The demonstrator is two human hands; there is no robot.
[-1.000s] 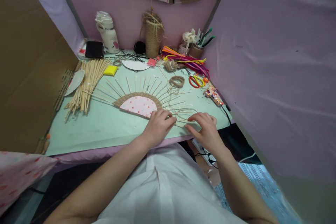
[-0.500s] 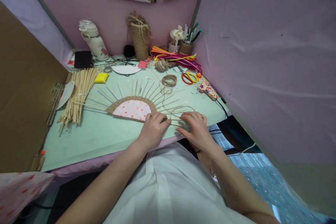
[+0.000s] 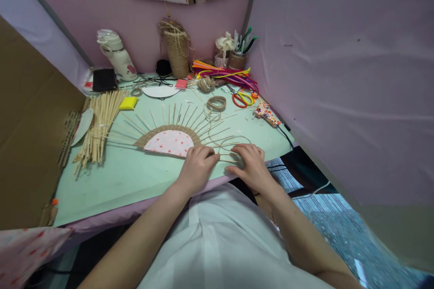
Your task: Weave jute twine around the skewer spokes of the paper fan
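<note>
A half-round fan piece (image 3: pixel 168 141) with a pink dotted centre, a burlap rim and thin sticks radiating out lies on the pale green table (image 3: pixel 129 176). My left hand (image 3: pixel 197 165) rests at its right end, fingers curled and pinching the twine (image 3: pixel 226 142) against the sticks. My right hand (image 3: pixel 250 163) lies just to the right, fingers bent down over the twine and the outermost sticks near the table's front edge.
A bundle of sticks (image 3: pixel 99 121) lies at the left beside a cardboard panel (image 3: pixel 30 135). A twine coil (image 3: pixel 216 103), scissors (image 3: pixel 241 98), coloured pipe cleaners (image 3: pixel 224 73), a flask (image 3: pixel 115 56), a rope-wrapped pot (image 3: pixel 177 48) and a pen cup (image 3: pixel 236 59) stand behind. A pink wall (image 3: pixel 339 76) closes the right.
The view has swung a little right and down. Both hands have stayed on the right end of the fan, drawing slightly closer together over the twine.
</note>
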